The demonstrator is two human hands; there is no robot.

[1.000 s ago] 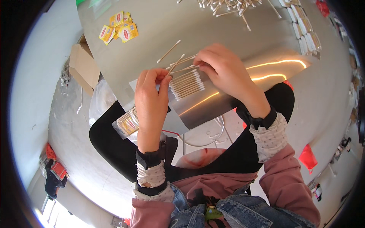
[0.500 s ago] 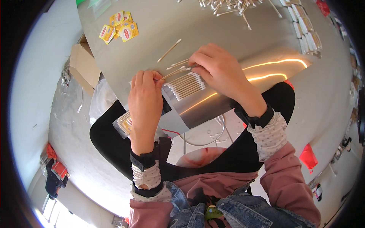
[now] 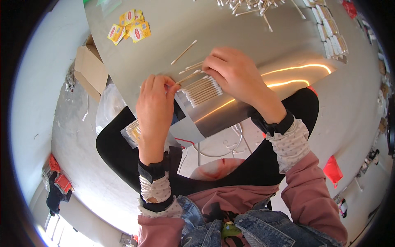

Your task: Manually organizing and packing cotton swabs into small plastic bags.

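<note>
A neat row of wooden cotton swabs [image 3: 202, 92] with white tips lies side by side on the metal table near its front edge. Between the thumb and index finger of my left hand [image 3: 155, 105] is the left end of a cotton swab [image 3: 189, 78], slanting along the row's far side. My right hand [image 3: 236, 74] bends its fingers over the row's far right corner; its fingertips are partly hidden, and what they pinch cannot be made out. Loose swabs [image 3: 190, 73] lie just beyond the row, some running up to the right fingers. One more swab [image 3: 184, 52] rests farther off.
A heap of swabs [image 3: 251, 6] lies at the far edge of view. Yellow paper packets [image 3: 131, 26] sit far left, stacked swab packs [image 3: 330, 33] far right. A clear bag of swabs [image 3: 132, 131] is by my left wrist. An open cardboard box [image 3: 90, 70] stands left of the table.
Both hands have shifted only slightly, the left a little leftward. The left hand keeps its pinch on the swab. The row and the heap look the same.
</note>
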